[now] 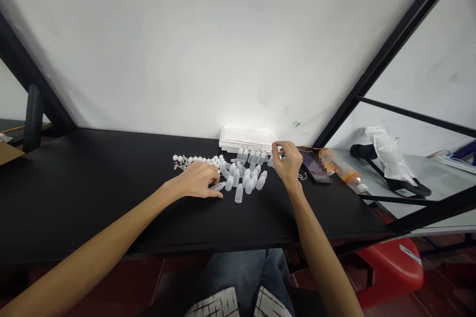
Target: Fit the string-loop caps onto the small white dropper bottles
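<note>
Several small translucent bottles (238, 193) stand and lie in a loose group on the black table. My left hand (199, 179) is at the group's left side, with thumb and fingers around a bottle (218, 186) that lies tilted. Behind this hand, small white caps with thin tips (195, 159) sit in rows. At the right end of the bottles is my right hand (288, 161), its fingers curled and pressed together near a bottle (270, 161); what they hold, if anything, is too small to tell.
White flat trays or boxes (247, 137) are stacked against the wall. A phone (316, 168) and an orange-labelled drink bottle (344, 171) lie at the right. Black frame bars (372, 69) slope up on both sides. A red stool (396, 267) is below, at the right.
</note>
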The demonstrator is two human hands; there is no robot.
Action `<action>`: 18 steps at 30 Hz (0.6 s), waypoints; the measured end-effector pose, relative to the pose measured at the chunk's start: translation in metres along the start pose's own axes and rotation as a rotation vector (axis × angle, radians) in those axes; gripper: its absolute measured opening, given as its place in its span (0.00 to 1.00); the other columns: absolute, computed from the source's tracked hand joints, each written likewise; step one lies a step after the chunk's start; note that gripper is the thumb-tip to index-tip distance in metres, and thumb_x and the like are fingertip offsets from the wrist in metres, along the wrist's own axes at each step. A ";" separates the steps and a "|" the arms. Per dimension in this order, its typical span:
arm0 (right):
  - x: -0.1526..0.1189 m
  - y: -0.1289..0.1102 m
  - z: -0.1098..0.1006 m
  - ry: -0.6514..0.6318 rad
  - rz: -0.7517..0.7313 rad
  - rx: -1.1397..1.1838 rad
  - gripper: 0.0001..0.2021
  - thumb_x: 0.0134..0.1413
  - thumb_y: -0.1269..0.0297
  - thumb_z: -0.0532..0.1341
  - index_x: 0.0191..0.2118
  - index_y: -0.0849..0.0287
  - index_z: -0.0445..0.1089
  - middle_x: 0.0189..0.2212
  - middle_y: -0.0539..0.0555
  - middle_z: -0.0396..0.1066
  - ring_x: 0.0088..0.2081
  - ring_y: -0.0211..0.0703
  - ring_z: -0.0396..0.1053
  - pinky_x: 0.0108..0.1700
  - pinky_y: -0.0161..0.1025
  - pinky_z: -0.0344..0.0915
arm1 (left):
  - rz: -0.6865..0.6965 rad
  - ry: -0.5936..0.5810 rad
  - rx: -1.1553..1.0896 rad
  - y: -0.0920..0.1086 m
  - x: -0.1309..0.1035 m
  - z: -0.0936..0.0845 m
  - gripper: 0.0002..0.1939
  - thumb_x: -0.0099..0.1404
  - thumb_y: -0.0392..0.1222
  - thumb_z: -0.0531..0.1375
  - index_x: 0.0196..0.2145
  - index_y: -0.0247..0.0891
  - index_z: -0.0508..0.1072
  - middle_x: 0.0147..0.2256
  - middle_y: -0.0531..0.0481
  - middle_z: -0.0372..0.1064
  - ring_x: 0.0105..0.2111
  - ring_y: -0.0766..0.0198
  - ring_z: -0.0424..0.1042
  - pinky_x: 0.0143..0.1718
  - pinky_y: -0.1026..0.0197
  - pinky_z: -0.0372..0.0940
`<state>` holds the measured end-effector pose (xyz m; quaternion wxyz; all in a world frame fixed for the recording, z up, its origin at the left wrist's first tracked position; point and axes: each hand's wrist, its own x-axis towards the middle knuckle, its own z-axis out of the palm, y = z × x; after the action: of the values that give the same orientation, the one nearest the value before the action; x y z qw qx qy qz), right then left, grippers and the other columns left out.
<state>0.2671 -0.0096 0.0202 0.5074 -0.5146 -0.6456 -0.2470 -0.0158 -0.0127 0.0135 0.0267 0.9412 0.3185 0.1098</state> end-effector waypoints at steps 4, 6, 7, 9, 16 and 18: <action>-0.001 0.001 0.000 -0.010 0.016 0.011 0.10 0.60 0.67 0.54 0.30 0.59 0.71 0.29 0.55 0.73 0.30 0.39 0.68 0.33 0.35 0.65 | -0.006 -0.007 -0.030 -0.005 -0.002 -0.002 0.14 0.58 0.49 0.62 0.22 0.37 0.71 0.25 0.52 0.71 0.24 0.65 0.66 0.24 0.63 0.48; -0.001 0.002 0.000 -0.022 0.031 0.035 0.10 0.59 0.67 0.54 0.30 0.60 0.71 0.29 0.55 0.73 0.30 0.39 0.68 0.32 0.34 0.66 | -0.046 0.010 -0.049 -0.010 -0.003 -0.006 0.15 0.58 0.49 0.60 0.21 0.37 0.70 0.25 0.52 0.70 0.24 0.65 0.66 0.24 0.63 0.48; -0.001 0.002 0.001 -0.029 0.043 0.047 0.10 0.59 0.67 0.54 0.30 0.60 0.71 0.29 0.55 0.73 0.31 0.40 0.68 0.31 0.34 0.66 | -0.071 0.022 -0.058 -0.013 -0.004 -0.009 0.15 0.58 0.49 0.60 0.21 0.37 0.70 0.25 0.52 0.70 0.24 0.65 0.66 0.24 0.63 0.49; 0.000 0.002 0.001 -0.034 0.067 0.077 0.10 0.59 0.66 0.54 0.30 0.60 0.71 0.30 0.55 0.73 0.30 0.39 0.68 0.30 0.34 0.66 | -0.126 0.068 -0.076 -0.020 -0.006 -0.017 0.14 0.58 0.50 0.59 0.23 0.37 0.72 0.27 0.52 0.72 0.24 0.66 0.65 0.25 0.64 0.51; -0.007 -0.037 -0.019 -0.230 0.000 0.284 0.10 0.60 0.59 0.58 0.33 0.59 0.72 0.28 0.53 0.73 0.29 0.39 0.68 0.30 0.35 0.65 | -0.388 0.238 -0.132 -0.046 -0.012 -0.034 0.12 0.54 0.50 0.60 0.29 0.38 0.75 0.27 0.52 0.73 0.26 0.65 0.68 0.28 0.63 0.56; -0.020 -0.061 -0.029 -0.391 -0.152 0.281 0.10 0.57 0.57 0.62 0.34 0.58 0.73 0.30 0.53 0.74 0.30 0.39 0.69 0.34 0.37 0.65 | -0.410 0.262 -0.139 -0.051 -0.013 -0.033 0.12 0.55 0.49 0.60 0.30 0.39 0.76 0.28 0.52 0.74 0.26 0.65 0.68 0.29 0.63 0.56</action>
<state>0.2218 -0.0639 0.0251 0.4195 -0.4268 -0.7963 -0.0880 -0.0634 0.0199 0.0371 0.0716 0.8307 0.4950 0.2448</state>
